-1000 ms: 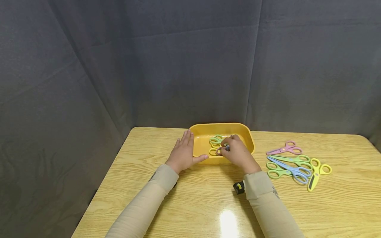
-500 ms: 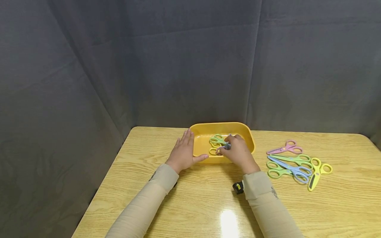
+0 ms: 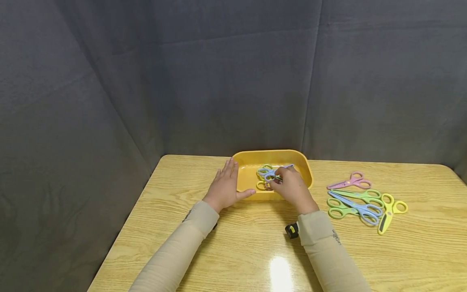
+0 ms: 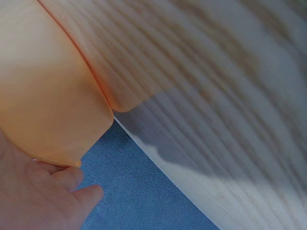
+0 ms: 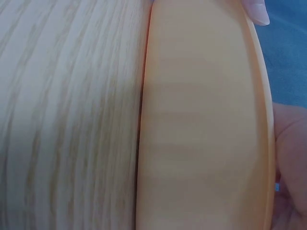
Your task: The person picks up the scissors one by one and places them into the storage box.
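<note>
My left hand (image 3: 225, 190) lies with straight fingers along the left end of a yellow plastic bin (image 3: 270, 196), the thumb reaching over its front rim. In the left wrist view its fingertips touch the underside of the bin's rim (image 4: 57, 164). My right hand (image 3: 293, 190) reaches over the front rim into the bin, fingers curled at a pair of blue scissors (image 3: 270, 177) and pinching it. Those scissors overlap green scissors (image 3: 267, 166), with a yellow handle loop (image 3: 260, 185) below. The right wrist view shows mostly the bin's outer wall (image 5: 201, 115).
Right of the bin, pink scissors (image 3: 352, 181), green scissors (image 3: 365, 196), blue scissors (image 3: 365, 211) and yellow scissors (image 3: 389, 213) lie loosely piled on the wooden table (image 3: 240, 251). A dark grey curtain (image 3: 233, 81) hangs behind.
Inside the bin, the blue scissors have come out from beneath the right hand, now lying across the green pair. The right hand has shifted only slightly; the left hand keeps its place.
</note>
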Available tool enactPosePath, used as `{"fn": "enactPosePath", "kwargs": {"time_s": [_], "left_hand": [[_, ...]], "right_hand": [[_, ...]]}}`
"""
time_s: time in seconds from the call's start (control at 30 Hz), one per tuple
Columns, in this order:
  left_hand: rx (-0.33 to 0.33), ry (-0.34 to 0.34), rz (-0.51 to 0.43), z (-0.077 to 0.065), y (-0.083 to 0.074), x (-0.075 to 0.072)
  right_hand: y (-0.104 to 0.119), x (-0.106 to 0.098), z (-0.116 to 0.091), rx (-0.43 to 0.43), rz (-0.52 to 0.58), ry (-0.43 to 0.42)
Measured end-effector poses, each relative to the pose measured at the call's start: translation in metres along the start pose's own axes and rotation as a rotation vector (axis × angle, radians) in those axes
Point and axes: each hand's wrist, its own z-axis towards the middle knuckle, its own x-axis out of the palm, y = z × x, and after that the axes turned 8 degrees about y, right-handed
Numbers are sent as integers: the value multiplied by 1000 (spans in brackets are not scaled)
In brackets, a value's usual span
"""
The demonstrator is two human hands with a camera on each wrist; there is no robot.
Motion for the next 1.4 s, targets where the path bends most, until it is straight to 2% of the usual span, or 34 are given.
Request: {"fn": "enactPosePath", "kwargs": {"time_s": [0.7, 1.17, 1.4], "left_hand": [[-18, 16, 12, -3, -4, -6], [-27, 35, 43, -4, -4, -5], [-24, 25, 32, -4, -5, -8]], "right_hand": [[0, 2, -3, -35, -20, -48], [-3, 9, -10, -110, -32, -159], [-5, 2, -13, -167, 34, -110]]}}
